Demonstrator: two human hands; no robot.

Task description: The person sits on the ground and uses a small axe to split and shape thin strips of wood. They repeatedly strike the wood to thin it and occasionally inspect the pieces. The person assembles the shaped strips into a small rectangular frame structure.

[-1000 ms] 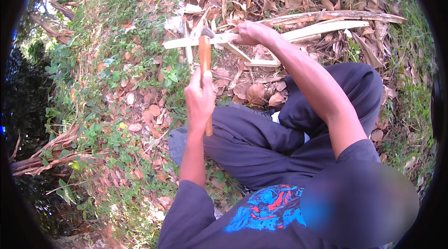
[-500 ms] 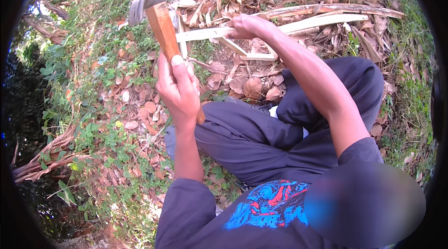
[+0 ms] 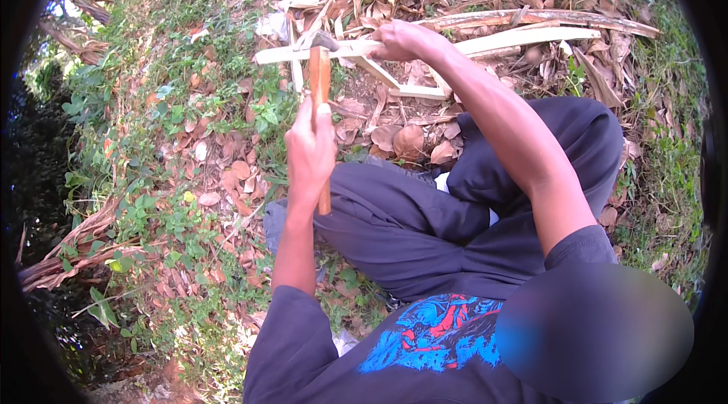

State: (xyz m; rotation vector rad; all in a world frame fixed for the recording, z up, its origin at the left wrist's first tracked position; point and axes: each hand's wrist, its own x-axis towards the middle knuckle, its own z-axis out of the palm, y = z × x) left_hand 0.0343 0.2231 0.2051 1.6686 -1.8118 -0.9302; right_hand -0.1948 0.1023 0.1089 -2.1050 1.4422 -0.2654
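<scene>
My left hand is closed round the wooden handle of a claw hammer. The hammer's dark head is down at a pale wooden strip, over the stretch just left of my other hand; whether it touches cannot be made out. My right hand grips that strip near its right end, fingers wrapped over it. A thin upright stick crosses the strip near its left end. Below my right hand, more pale strips, one slanting and a short lower piece, join into an angular frame.
Long split wood pieces and a bark-edged length lie to the right among dry leaves. My crossed legs are close below the frame. Green weeds and dry stalks spread over the left side.
The hammer has swung down from a raised position at upper left to the wooden strip, moving right with my left hand. My right hand has stayed in place on the strip.
</scene>
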